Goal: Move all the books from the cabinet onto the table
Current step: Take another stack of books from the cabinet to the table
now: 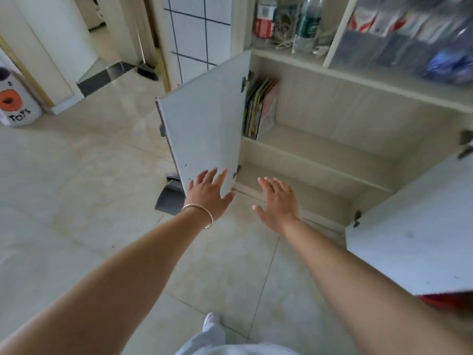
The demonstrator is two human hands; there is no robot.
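A low cabinet [332, 160] stands open in front of me, both doors swung outward. Several thin, colourful books [259, 108] stand upright, leaning against the left wall of its upper shelf. My left hand [208, 192], with a bracelet on the wrist, is stretched forward with fingers spread, in front of the lower edge of the left door [204, 119]. My right hand [277, 203] reaches forward beside it, fingers apart, before the cabinet's bottom shelf. Neither hand holds anything. Both are well below the books. No table is in view.
The right cabinet door [414, 239] juts out at my right. Bottles [308, 24] and packages fill the shelves above. A dark object [170, 198] lies on the tiled floor behind the left door. A white "TOYS" bin [18, 103] stands far left.
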